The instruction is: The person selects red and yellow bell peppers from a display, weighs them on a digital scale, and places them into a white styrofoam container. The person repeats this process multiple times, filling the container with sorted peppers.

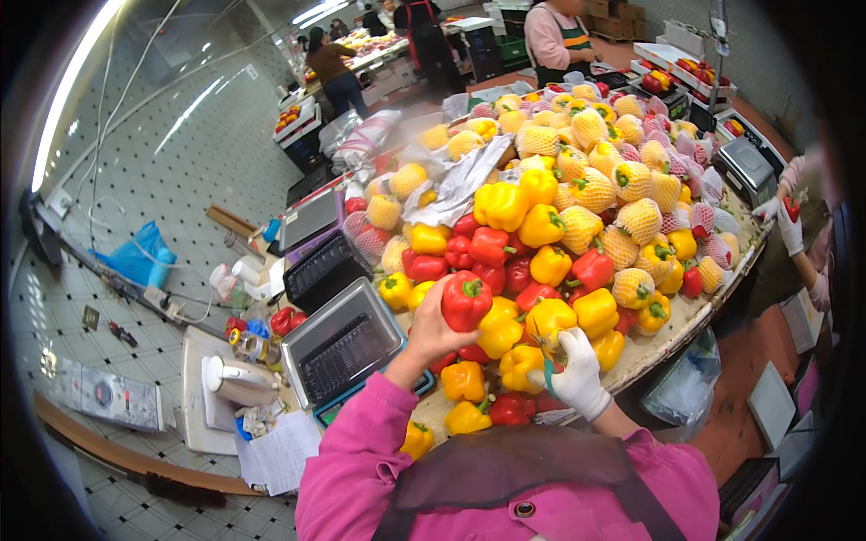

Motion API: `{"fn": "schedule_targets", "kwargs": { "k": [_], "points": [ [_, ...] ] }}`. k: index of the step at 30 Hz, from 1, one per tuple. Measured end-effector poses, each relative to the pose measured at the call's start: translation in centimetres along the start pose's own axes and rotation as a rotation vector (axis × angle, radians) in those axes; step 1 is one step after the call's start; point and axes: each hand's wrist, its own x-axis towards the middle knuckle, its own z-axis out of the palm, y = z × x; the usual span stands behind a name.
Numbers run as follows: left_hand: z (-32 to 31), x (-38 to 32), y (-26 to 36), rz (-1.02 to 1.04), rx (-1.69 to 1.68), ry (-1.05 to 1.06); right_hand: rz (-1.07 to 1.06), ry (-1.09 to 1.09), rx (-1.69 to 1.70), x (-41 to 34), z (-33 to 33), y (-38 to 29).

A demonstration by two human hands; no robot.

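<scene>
My bare left hand (429,328) grips a red bell pepper (465,304), its green stem facing up. A white knit glove covers my right hand (576,379), which holds a small pair of scissors or snips (549,379) with teal handles. The blades point up over the pile, apart from the red pepper. Under and around both hands lie loose yellow bell peppers (500,328) and loose red bell peppers (490,245). Farther back, many peppers sit in yellow foam net sleeves (595,193) and some in pink ones.
A digital scale (342,338) with a black plastic tray (338,355) stands at my left, beside stacked black trays (328,267) and an electric kettle (240,379). White paper (467,182) lies on the pile. At the right, a co-worker's gloved hands (788,226) hold a red pepper near another scale (744,169).
</scene>
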Motion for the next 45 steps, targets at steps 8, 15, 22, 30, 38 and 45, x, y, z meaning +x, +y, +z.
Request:
{"fn": "schedule_targets", "kwargs": {
  "k": [8, 15, 22, 30, 38, 45],
  "points": [
    [-2.0, -11.4, 2.7, 0.013, 0.194, 0.101, -0.161, -0.198, -0.184, 0.7, 3.9, -5.7],
    [-4.0, -17.0, 3.7, -0.018, 0.475, 0.244, -0.269, -0.326, -0.139, -1.1, 7.5, -7.0],
    [-4.1, -19.4, 3.6, -0.262, -0.319, 0.289, 0.095, -0.498, 0.444, -1.7, 10.5, -7.7],
    [-1.5, -19.5, 1.0, -0.498, -0.960, 0.253, 0.276, -0.532, 0.701, -1.5, 12.8, -11.2],
    [-1.6, -20.9, -2.7, -0.646, -1.756, 0.012, 0.493, -0.360, 0.946, -1.1, 14.7, -9.9],
    [-1.9, -19.6, -0.2, -0.827, -1.748, 0.403, 0.406, -0.638, 0.901, -2.3, 14.2, -11.3]
  ]
}}
